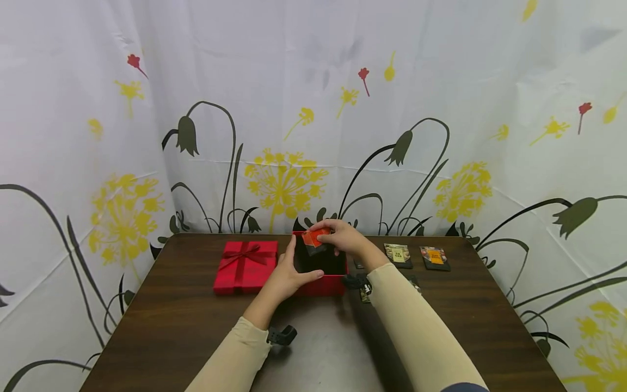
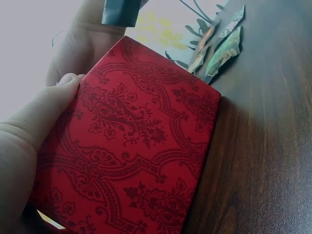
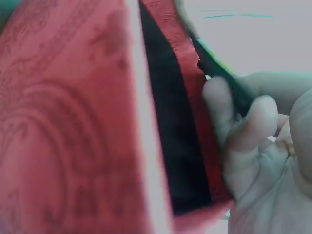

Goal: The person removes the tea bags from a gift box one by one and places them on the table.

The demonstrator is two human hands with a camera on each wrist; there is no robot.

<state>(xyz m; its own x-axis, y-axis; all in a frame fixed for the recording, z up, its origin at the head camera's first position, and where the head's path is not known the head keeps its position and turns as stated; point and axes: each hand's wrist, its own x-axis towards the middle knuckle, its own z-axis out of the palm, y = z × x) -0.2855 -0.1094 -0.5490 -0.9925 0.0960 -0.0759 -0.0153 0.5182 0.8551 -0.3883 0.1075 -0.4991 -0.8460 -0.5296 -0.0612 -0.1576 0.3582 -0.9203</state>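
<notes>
An open red gift box with a black inside stands near the middle of the table. My left hand grips its left side, thumb at the front rim; the left wrist view shows the thumb on the patterned red wall. Over the box opening, my right hand pinches a flat packet, orange-red on top and black below. That packet is seen edge-on between thumb and fingers in the right wrist view, tilted above the box's black interior.
Left of the box lies a red lid with a ribbon bow. To the right are a packet with a pale label and one with an orange label. More packets lie partly hidden under the right forearm. A flowered curtain hangs behind the table.
</notes>
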